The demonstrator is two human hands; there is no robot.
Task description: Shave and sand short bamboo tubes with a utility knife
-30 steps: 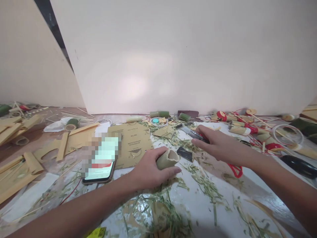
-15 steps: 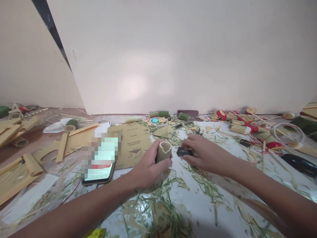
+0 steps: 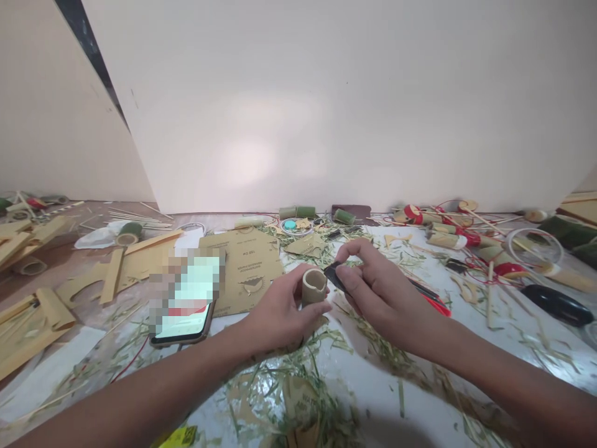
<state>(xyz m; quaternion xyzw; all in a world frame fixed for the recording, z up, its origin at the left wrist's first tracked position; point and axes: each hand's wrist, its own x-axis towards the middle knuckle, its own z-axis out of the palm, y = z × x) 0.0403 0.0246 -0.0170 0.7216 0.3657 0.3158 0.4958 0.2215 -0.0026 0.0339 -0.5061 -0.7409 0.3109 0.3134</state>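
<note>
My left hand (image 3: 282,305) gripped a hollow, uneven-rimmed bamboo tube (image 3: 313,291) above stringy green shavings (image 3: 310,367). My right hand (image 3: 373,289) pinched a flat, dark scrap (image 3: 334,276) just beside the tube's rim.

Left forearm (image 3: 153,374) in from lower left, left hand (image 3: 277,305) wrapped in grip just below frame centre. Right forearm (image 3: 504,367) from lower right, right hand (image 3: 375,289) pinching, right of centre.

Even, muted light in here, with a pale glow pooling on the white board (image 3: 345,74), upper centre. Glare catches the work surface (image 3: 368,392) at lower right; shadow dims bottom centre. The phone's (image 3: 191,298) screen is pixelated, fine shavings (image 3: 321,364) smeary.
</note>
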